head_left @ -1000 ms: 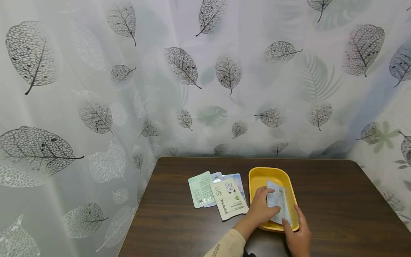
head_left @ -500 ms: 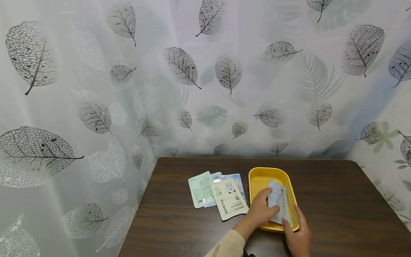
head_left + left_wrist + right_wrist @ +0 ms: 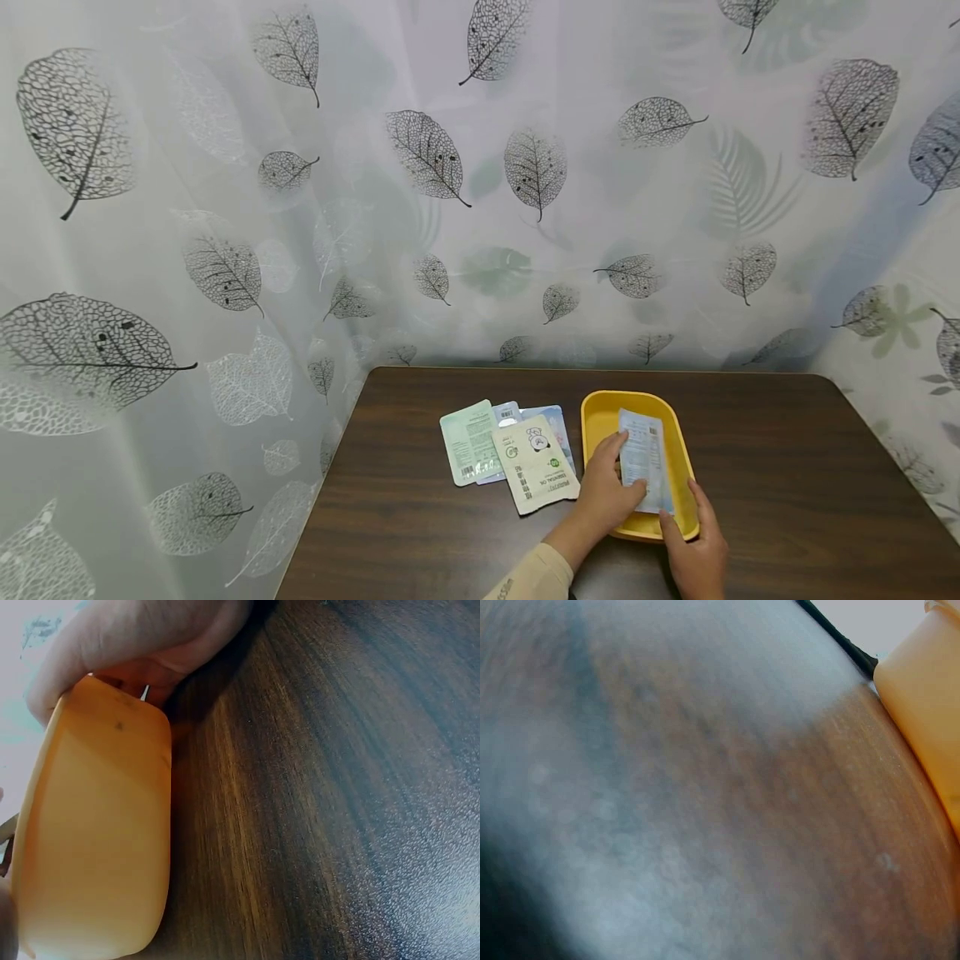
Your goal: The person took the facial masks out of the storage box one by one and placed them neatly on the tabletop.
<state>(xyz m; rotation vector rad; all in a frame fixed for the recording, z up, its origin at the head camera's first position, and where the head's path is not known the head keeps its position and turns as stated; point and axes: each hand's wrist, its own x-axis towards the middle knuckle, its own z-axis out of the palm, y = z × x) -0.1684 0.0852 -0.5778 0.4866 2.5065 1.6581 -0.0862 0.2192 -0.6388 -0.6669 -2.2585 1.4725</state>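
Note:
In the head view, my left hand [image 3: 609, 490] reaches over the yellow tray [image 3: 678, 442] and pinches a pale blue sheet-mask packet [image 3: 647, 458] by its left side, thumb on top. The packet is slightly tilted inside the tray's outline, printed side up. My right hand [image 3: 697, 546] grips the tray's near right corner, with the fingers along the outer wall and the thumb over the rim by the packet's lower corner. From the left wrist, the tray's outer wall [image 3: 97, 825] fills the left side, and a hand [image 3: 150, 645] curls at its upper end.
Left of the tray, several packets overlap on the dark wooden table [image 3: 405, 533]: a cream packet [image 3: 536, 467] on top, a green packet [image 3: 468, 442] and blue packets [image 3: 555, 421] beneath. A leaf-patterned curtain [image 3: 480, 250] hangs behind. The right wrist view is mostly blurred, with the tray [image 3: 922, 712] at its edge.
The packet has shifted a little to the left and away from me and lies more squarely, with my left hand moving slightly along. My right hand stays on the tray.

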